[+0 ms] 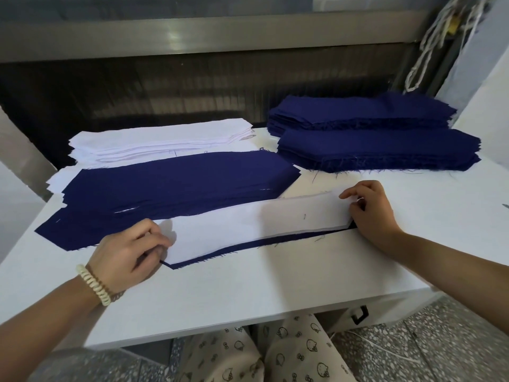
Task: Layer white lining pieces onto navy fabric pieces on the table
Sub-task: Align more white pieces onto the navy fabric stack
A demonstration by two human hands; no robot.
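Surface: white table [248, 293].
Left hand [129, 252]: curled, pinching lining [248, 227] at its left end.
Right hand [371, 208]: curled, pinching its right end over navy piece [275, 241].

White cords [435, 37] hang at the far right — below, a black drawer handle [360, 314] and speckled floor [440, 348].

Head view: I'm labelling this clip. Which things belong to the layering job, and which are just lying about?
Job: white lining piece, pinched by left hand and right hand; navy piece beneath; layered pile; white lining stack; navy stacks.
Lying about: hanging cords; drawer handle.
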